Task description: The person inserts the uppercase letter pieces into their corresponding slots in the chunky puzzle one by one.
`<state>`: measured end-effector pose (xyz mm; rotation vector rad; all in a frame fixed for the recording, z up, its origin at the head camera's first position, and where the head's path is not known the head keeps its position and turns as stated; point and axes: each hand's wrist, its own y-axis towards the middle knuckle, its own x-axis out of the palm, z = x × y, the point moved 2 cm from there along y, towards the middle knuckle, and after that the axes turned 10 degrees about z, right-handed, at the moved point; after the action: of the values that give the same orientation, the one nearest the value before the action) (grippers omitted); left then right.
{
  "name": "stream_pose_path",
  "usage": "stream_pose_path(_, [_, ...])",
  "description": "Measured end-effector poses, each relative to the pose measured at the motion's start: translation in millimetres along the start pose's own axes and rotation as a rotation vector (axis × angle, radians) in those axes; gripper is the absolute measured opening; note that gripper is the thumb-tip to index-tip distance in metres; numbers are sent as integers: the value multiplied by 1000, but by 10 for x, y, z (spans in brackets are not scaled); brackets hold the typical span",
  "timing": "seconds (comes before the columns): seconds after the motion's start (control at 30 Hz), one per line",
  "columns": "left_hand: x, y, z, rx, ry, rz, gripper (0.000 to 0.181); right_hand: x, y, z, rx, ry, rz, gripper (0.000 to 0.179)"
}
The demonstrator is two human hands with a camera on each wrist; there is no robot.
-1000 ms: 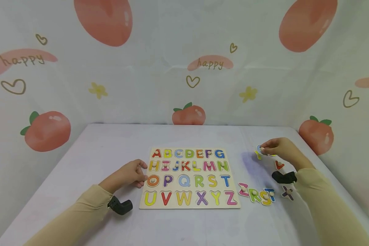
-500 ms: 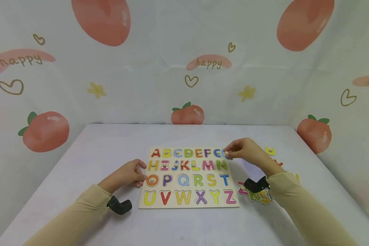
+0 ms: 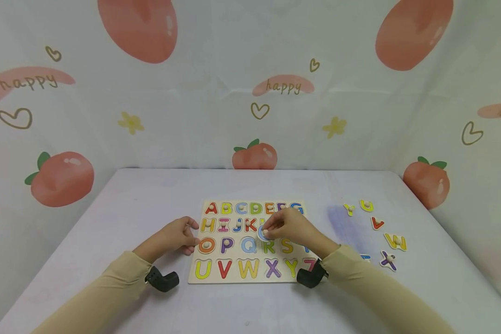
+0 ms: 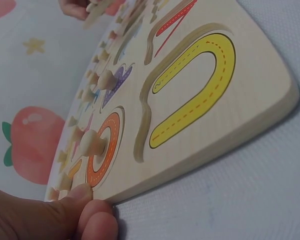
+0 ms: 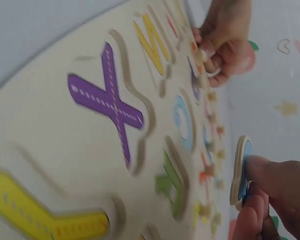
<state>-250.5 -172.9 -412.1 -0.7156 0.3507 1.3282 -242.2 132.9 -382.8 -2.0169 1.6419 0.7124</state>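
A light-blue letter piece point(image 5: 238, 175) is pinched between the thumb and fingers of the right hand point(image 3: 287, 226), raised off the board point(image 3: 254, 280) near the middle of the head view, just up and to the right of the blue Q recess point(image 3: 248, 245). Its letter is largely covered by the fingers and seen nearly edge-on in the right wrist view, so a Q can only be inferred from the colour. The left hand point(image 3: 176, 237) is loosely spread, with fingertips resting against the board's edge at the left of the head view; that light contact should be enough to prevent sliding while pressure is applied. For a clean fit, the piece is best carried a little to the left, levelled flat, and turned until its tail is matched to the tail of the painted letter before any lowering. The green R recess point(image 3: 269, 247), close below the pinch, should be cleared rather than brushed. Once the outline is aligned, the piece is best pressed down evenly; if it is forced while tilted, one side may be caught on the rim.
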Motion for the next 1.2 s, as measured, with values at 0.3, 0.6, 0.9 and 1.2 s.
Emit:
stream_pose_path(0.3, [2, 2, -3, -2, 13, 9, 43, 294, 52, -51, -32, -20, -50, 8])
stream_pose_path(0.6, [-3, 1, -9, 5, -8, 0, 43, 416, 71, -91, -4, -19, -75, 6])
stream_pose_path(0.9, [-12, -6, -16, 14, -17, -8, 43, 451, 46, -133, 7, -56, -66, 6])
stream_pose_path(1.2, [-12, -7, -19, 16, -20, -15, 44, 479, 31, -152, 46, -63, -36, 7])
